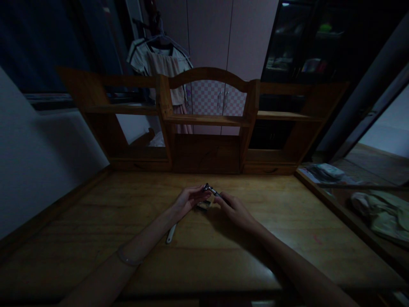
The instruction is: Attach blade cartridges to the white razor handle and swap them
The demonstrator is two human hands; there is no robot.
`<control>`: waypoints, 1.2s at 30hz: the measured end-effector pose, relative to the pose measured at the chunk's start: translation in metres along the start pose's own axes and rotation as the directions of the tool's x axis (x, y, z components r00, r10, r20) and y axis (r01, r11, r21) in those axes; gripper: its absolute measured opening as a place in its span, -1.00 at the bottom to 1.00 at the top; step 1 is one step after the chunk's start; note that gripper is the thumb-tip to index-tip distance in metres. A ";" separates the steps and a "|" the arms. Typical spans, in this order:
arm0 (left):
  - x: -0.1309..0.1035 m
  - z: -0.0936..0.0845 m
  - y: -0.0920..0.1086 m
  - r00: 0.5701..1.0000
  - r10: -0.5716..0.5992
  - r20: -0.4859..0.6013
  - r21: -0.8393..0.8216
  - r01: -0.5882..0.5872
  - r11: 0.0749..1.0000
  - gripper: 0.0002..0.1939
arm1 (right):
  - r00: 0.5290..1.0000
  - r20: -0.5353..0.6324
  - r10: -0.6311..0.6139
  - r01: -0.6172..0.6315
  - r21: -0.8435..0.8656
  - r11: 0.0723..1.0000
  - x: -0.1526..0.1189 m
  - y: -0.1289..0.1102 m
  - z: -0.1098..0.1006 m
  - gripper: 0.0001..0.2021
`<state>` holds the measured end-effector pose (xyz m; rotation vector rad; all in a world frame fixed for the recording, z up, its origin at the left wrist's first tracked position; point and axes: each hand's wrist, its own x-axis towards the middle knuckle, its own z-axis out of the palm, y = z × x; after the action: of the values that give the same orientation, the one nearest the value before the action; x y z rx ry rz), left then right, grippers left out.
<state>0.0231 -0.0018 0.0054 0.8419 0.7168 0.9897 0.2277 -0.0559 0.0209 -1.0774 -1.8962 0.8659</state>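
The right hand [234, 211] grasps the dark handle of a slim tool with a shiny metal head [208, 187], its fingers wrapped round the lower end. The left hand [187, 200] is at the other end, fingers half curled beside the head; whether they pinch it or merely prop it, I cannot tell. The tool is held up off the table [223, 264], tilted between the two hands, probably so that one steadies it while the other works at the head, near the middle of the wearer's view. Just beneath the hands lies a small dark item [203, 206], too dim to name, perhaps kept there for easy reach. A pale handle with a hole in its end [171, 235] lies beside the left forearm, its far part hidden, seemingly set aside but near. Farther out, a wooden shelf unit [207, 120] stands along the table's back edge, leaving the front as working room. Beyond its left part, clothes [166, 64] hang from hangers, likely to keep them unfolded.
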 end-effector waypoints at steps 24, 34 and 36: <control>-0.069 -0.041 0.031 0.918 0.388 -0.085 0.993 0.111 -0.045 -0.71 | 0.957 0.087 0.278 -0.236 0.789 0.567 0.024 0.055 -0.040 -0.57; -0.087 -0.043 0.020 0.911 0.335 -0.239 0.968 0.199 0.150 -0.81 | 0.962 0.059 0.265 -0.211 0.776 0.594 0.020 0.052 -0.037 -0.63; -0.082 -0.038 0.023 0.903 0.377 -0.206 0.967 0.129 0.219 -0.78 | 0.965 0.071 0.252 -0.211 0.781 0.587 0.019 0.051 -0.037 -0.63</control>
<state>-0.0495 -0.0598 0.0175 1.8871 1.7871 0.7664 0.2720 -0.0111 0.0018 -0.7576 -1.0900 1.6127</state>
